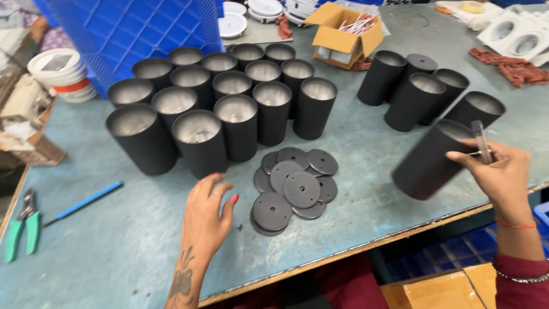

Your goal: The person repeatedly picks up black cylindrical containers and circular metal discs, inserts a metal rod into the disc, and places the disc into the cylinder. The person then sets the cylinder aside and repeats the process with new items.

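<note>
- Two bare hands over a grey-blue worktop [114, 252], seen from the head camera.
- Left hand [209, 214]: fingers loosely curled and part open, holding nothing, hovering just left of the pile of black discs [294, 189]. Not touching them as far as I can tell.
- Discs: flat, round, black, each with a small centre hole, overlapping in a loose heap on the worktop, just in front of the big cluster of cylinders.
- Right hand [500, 174]: fingers closed on a tilted black cylinder [429, 160] at its open rim, near the front right edge of the worktop. Same hand also pinches a slim pen-like tool [480, 140], upright, exact type unclear.
- Cluster of black cylinders [229, 109]: upright, open end up, silvery inside, packed touching each other, left of centre.
- Second group of black cylinders [417, 86]: back right, behind the held one, some leaning; one shows a closed black end.
- Cardboard box [343, 34] at the back, open, holding thin white-and-red pieces.
- Blue plastic crate [137, 28] back left, white tub [60, 71] beside it.
- Green-handled pliers [23, 226] and a blue rod [83, 203] lie far left, well apart from both hands.
- Red rag [512, 66] and white round fittings [514, 34] far right back.
</note>
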